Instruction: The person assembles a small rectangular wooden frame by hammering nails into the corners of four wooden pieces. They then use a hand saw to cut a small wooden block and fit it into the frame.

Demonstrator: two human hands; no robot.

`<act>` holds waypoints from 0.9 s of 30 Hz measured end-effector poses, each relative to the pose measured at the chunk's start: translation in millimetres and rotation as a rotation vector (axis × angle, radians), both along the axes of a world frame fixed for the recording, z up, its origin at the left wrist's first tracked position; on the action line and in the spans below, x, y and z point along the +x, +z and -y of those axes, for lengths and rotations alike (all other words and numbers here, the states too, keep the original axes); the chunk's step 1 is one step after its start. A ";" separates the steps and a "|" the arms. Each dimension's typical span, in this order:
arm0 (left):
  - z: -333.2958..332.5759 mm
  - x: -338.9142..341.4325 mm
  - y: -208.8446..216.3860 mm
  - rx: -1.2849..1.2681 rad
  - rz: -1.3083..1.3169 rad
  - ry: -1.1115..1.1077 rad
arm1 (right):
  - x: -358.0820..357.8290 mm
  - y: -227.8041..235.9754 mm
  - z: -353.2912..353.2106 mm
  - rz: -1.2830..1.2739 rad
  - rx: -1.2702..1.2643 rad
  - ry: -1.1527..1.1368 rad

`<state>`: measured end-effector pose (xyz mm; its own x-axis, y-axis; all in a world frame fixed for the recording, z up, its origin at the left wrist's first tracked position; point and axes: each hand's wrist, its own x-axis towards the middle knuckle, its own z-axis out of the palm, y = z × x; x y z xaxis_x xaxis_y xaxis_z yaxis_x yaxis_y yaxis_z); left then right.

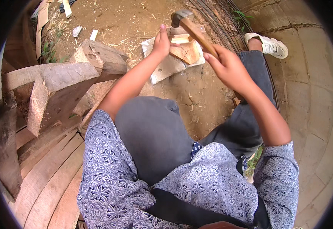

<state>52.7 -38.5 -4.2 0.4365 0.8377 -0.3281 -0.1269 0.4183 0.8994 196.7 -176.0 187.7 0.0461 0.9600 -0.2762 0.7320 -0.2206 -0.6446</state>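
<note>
My right hand is closed round the wooden handle of a claw hammer. The hammer's dark metal head is raised at the far end, above and beyond the work. At the left side of a small pale wooden piece, my left hand grips its edge, thumb towards the wood and a finger pointing away from me. The piece has raised sides and looks like a shallow box; its far part is partly covered by the hammer. Under it lies a whitish flat slab on the ground.
Rough timber blocks are stacked at my left, with long planks below them. Wood shavings litter the dirt floor. Thin dark rods run along the paved strip on the right. My bent knee is close to my left arm.
</note>
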 end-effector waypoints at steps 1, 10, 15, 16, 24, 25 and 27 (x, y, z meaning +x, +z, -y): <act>0.0 -1.7 -3.6 -0.008 0.004 -0.005 | 0.7 2.3 -0.2 -0.062 0.042 -0.046; -9.5 -14.0 -1.6 0.024 0.115 -0.081 | -2.7 55.8 -3.6 -0.462 0.234 -0.243; -4.5 -6.7 3.7 0.009 -0.049 -0.117 | 1.7 -7.4 1.7 -0.118 0.317 -0.108; -4.9 -6.1 3.4 0.020 -0.060 -0.089 | 5.0 -17.2 -0.9 0.015 0.210 0.006; -6.4 -12.2 2.0 0.035 0.030 -0.053 | -10.0 54.0 -18.7 -0.286 0.281 -0.113; -6.5 -10.1 -0.9 0.039 0.022 -0.059 | -10.8 58.3 -25.8 -0.318 0.305 -0.136; -5.6 -8.0 -6.3 0.047 0.004 -0.064 | -5.3 69.6 -45.4 -0.289 0.205 -0.104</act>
